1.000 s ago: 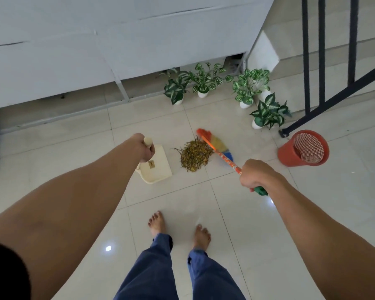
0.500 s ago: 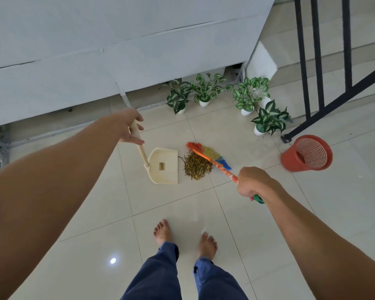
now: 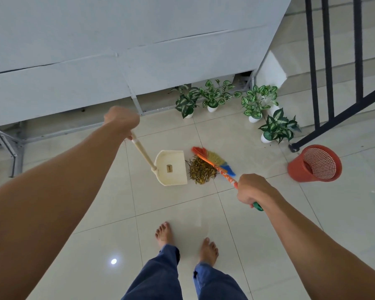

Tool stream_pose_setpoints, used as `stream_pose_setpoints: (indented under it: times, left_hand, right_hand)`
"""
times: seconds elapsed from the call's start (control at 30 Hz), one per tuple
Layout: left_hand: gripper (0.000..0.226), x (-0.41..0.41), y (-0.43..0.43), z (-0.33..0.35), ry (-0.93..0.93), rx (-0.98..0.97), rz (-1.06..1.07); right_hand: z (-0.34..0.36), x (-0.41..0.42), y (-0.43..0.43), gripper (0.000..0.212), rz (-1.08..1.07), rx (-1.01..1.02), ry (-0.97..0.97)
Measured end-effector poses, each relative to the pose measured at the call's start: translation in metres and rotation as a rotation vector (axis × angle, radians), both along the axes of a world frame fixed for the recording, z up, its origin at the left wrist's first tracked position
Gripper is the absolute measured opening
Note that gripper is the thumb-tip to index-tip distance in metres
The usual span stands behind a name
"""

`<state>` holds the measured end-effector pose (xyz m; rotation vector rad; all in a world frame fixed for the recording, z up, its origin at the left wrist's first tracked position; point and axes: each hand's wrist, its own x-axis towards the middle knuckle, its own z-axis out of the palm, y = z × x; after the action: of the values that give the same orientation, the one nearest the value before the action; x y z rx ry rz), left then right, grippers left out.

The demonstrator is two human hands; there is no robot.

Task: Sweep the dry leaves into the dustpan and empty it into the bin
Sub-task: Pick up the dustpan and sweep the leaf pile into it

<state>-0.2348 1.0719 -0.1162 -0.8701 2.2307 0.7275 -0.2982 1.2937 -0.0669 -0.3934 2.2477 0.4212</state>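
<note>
A cream dustpan lies flat on the tiled floor, its open edge facing right. My left hand grips the top of its long cream handle. Right beside that edge sits a small pile of dry brown leaves. A broom with red, yellow and blue bristles rests against the far right side of the pile. My right hand grips its orange stick near the green end cap. A red mesh bin stands tilted on the floor at the right.
Several small potted plants line the wall behind the pile, one close to the bin. A black stair railing rises at the right. My bare feet stand on the tiles below the dustpan.
My left hand has slid up and closed fully round the dustpan handle. The dustpan now lies flat, with its edge against the leaves. The broom has stayed behind the pile.
</note>
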Motion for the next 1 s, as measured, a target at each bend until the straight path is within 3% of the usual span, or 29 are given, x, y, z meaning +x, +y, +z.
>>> stream_pose_setpoints:
  times: [0.07, 0.13, 0.17, 0.2, 0.3, 0.37, 0.43, 0.47, 0.53, 0.67, 0.87, 1.0]
  left_hand:
    - [0.041, -0.081, -0.034, 0.052, 0.059, 0.248, 0.328]
    - [0.039, -0.107, -0.052, 0.04, 0.031, 0.157, 0.454]
    - [0.04, -0.081, -0.062, 0.008, 0.046, 0.001, 0.292]
    - [0.042, -0.019, -0.051, -0.025, 0.036, -0.077, 0.272]
    - [0.047, 0.091, 0.0, -0.076, -0.061, -0.036, 0.148]
    - [0.038, 0.059, -0.041, -0.022, 0.003, -0.267, 0.153]
    - [0.023, -0.013, -0.091, 0.037, -0.122, -0.211, 0.383]
    - [0.026, -0.016, -0.113, 0.043, -0.034, -0.272, 0.548]
    - [0.038, -0.025, -0.13, 0.065, 0.041, -0.227, 0.583]
    - [0.026, -0.022, -0.139, 0.08, 0.255, -0.173, 0.727]
    - [0.035, -0.011, -0.127, 0.068, 0.209, -0.341, 0.692]
    - [0.025, -0.007, -0.12, 0.054, 0.187, -0.348, 0.682]
  right_hand:
    - [-0.002, 0.0, 0.001, 0.017, -0.004, -0.001, 0.014]
    - [-0.004, 0.001, 0.002, 0.015, -0.012, -0.002, 0.022]
    - [-0.004, 0.001, 0.002, 0.013, -0.007, 0.0, 0.023]
    - [-0.005, 0.001, 0.002, 0.011, 0.004, 0.002, 0.021]
    - [-0.008, 0.007, 0.001, 0.012, 0.051, -0.002, 0.022]
    - [-0.01, 0.012, 0.003, 0.01, 0.08, -0.016, 0.026]
    - [-0.008, 0.015, 0.008, 0.017, 0.099, -0.03, 0.042]
    - [-0.004, 0.015, 0.011, 0.021, 0.105, -0.034, 0.057]
    - [0.007, 0.012, 0.015, 0.024, 0.119, -0.04, 0.087]
    - [0.031, 0.004, 0.019, 0.024, 0.143, -0.049, 0.129]
    - [0.03, 0.009, 0.0, 0.022, 0.182, -0.131, 0.183]
    - [0.022, 0.018, -0.008, 0.02, 0.193, -0.133, 0.128]
